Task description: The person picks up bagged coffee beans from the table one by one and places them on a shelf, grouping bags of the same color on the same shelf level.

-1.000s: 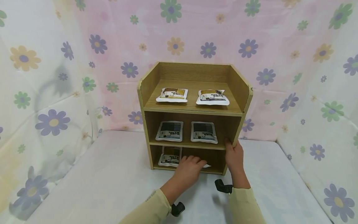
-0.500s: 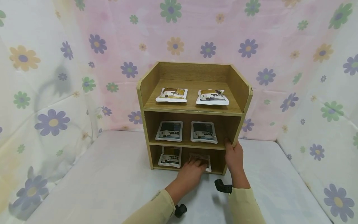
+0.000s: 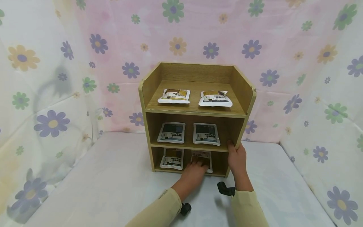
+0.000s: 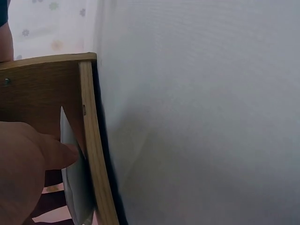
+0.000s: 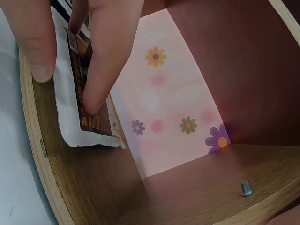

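Note:
In the lower right of a small wooden shelf unit (image 3: 197, 114), a flat white-edged packet (image 3: 200, 154) with a dark label lies under my left hand (image 3: 194, 173). The right wrist view shows the left thumb at the near edge of this packet (image 5: 70, 133) and the fingers on its label, gripping it. From the left wrist view, the packet (image 4: 77, 197) looks slightly raised from the bottom board. My right hand (image 3: 237, 158) holds the unit's right side panel, thumb inside; its fingers outside are mostly hidden.
Beside the held packet lies another packet (image 3: 172, 158). Two dark-labelled packets (image 3: 171, 132) are on the middle shelf. Two yellow-labelled packets (image 3: 174, 96) lie on top. The unit stands on a white-covered table (image 3: 113, 176), with flowered cloth (image 3: 181, 31) around.
The left hand has drawn slightly down and right, and more of the packet shows now. The packet has shifted a little and straightened. The right hand has stayed in place.

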The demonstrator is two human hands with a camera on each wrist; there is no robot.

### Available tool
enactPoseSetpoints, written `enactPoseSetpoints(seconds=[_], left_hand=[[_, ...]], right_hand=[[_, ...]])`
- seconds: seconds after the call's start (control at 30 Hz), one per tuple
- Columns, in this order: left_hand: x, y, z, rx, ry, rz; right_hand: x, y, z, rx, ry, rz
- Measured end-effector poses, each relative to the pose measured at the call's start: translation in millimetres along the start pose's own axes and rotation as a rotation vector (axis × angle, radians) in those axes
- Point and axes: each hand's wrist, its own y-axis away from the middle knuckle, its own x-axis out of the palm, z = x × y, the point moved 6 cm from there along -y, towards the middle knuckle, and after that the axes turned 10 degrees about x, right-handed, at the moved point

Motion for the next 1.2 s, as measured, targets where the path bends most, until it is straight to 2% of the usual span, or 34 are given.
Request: enactPoseSetpoints(seconds=[0.43, 0.67, 0.8, 0.93, 1.2], left_hand=[[6.9, 0.8, 5.8, -0.023, -0.024, -0.011], [4.5, 8.6, 9.2, -0.017, 0.017, -0.022], [-4.9, 17.9, 11.4, -0.009, 0.033, -0.053], [-21.3, 31.0, 16.7, -0.013, 0.052, -0.11], [-41.6, 62.0, 43.4, -0.056, 0.09, -0.194]], right_hand=[[4.3, 4.1, 4.0, -0.014, 0.011, 0.001], [2.3, 6.2, 7.4, -0.01, 0.044, -0.013], [-0.2, 6.3, 7.0, 0.004, 0.066, -0.006], [-2.2, 6.2, 6.7, 0.004, 0.078, 0.006], [-7.0, 3.7, 5.3, 0.046, 0.157, 0.059]])
